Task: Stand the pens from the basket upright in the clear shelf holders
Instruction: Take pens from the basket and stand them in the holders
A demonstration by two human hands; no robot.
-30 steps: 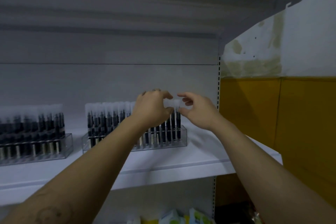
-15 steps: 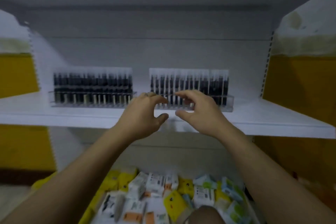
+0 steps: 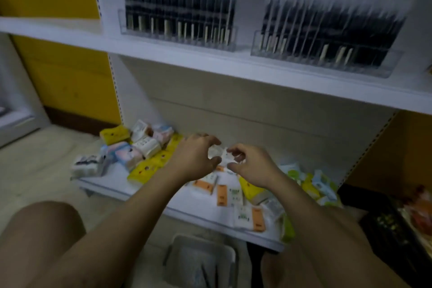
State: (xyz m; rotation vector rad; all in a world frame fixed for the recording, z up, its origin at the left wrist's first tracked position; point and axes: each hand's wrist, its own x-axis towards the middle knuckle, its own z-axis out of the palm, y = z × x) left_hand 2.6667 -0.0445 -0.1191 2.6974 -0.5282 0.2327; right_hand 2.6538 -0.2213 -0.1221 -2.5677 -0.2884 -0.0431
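Pens in basket: light, stiff, slick, so pinch mid-barrel; left hand and right hand fingers curled, both pinching a small whitish scrap

Pens in both clear holders on the white upper shelf were black-barrelled with frosted white caps and pale cream lower ends, and the wall panels to the left were mustard yellow. Packets on the white lower shelf were yellow with dark dots, pink and pale blue, or white with orange ends. The near basket was grey, the right-hand crate black, and the central scrap white.
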